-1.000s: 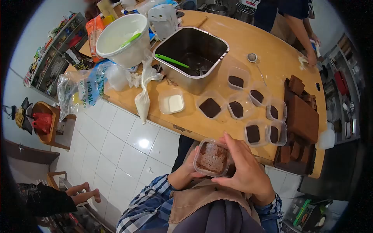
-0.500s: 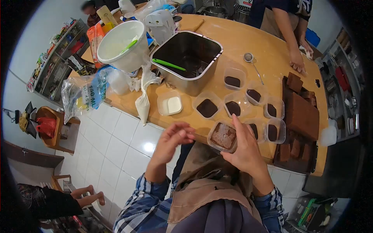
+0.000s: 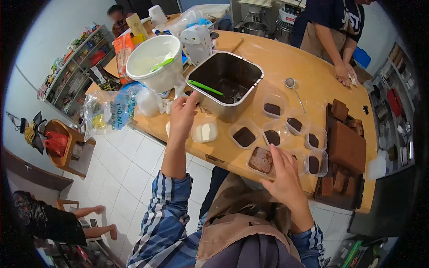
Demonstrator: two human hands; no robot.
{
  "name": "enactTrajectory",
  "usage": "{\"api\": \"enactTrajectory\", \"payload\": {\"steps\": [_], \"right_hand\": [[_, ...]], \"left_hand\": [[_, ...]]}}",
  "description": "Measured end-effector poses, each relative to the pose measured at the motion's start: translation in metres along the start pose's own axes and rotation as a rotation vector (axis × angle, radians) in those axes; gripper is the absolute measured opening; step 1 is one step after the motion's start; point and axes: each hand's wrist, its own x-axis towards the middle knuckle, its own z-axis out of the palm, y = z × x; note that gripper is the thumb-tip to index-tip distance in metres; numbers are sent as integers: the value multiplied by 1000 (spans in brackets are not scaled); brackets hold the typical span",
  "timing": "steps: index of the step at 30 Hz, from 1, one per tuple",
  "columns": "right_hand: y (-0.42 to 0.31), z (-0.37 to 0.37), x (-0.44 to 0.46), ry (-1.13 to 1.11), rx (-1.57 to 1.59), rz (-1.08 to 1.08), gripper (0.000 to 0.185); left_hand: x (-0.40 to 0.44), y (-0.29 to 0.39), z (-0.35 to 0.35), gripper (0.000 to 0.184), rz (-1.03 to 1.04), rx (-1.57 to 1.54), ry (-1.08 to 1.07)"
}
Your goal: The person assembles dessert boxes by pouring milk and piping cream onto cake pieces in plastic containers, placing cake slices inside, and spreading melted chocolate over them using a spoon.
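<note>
My right hand [image 3: 286, 174] has its thumb and fingers at the right side of a clear square cup [image 3: 260, 160] with a piece of brown cake in it, at the table's front edge. Near the piping bag's place my left hand [image 3: 182, 117] is raised, its fingers partly curled; whether it touches the bag is hidden. Below it sits a cup with white cream [image 3: 206, 132]. Behind my right hand stand several clear cups with dark filling, one of them [image 3: 245, 136] beside the held cup.
A deep metal pan [image 3: 219, 106] with a green spatula and a white bucket [image 3: 154, 80] stand behind. Brown cake slabs [image 3: 342, 140] lie on a dark tray at right. Across the table a co-worker's hands [image 3: 345, 73] rest on the surface. A small sieve [image 3: 290, 83] lies mid-table.
My left hand has let go of the cake cup and moved left and up toward the piping bag. My right hand has carried the cup forward and right to the table edge.
</note>
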Motion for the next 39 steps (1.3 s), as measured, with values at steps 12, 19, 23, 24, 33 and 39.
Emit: {"api": "enactTrajectory", "payload": {"steps": [12,19,23,24,33,39], "right_hand": [[-7,-54,88,342,52,-146,28],[2,-29,180,158,-130,-163,13],[-14,-15,217,-161,-282,-59,13],[-16,-9,224,-242,-329,-44,12],[-30,30,256,-735,-592,54,27],[-36,42,264,-887,-699,113,36]], "left_hand": [[43,-14,26,29,106,152,49],[29,-6,37,24,36,-113,85],[26,-10,41,23,25,-305,43],[25,-13,41,23,15,-328,48],[13,-15,43,22,1,-398,96],[12,-17,43,22,17,-369,96]]}}
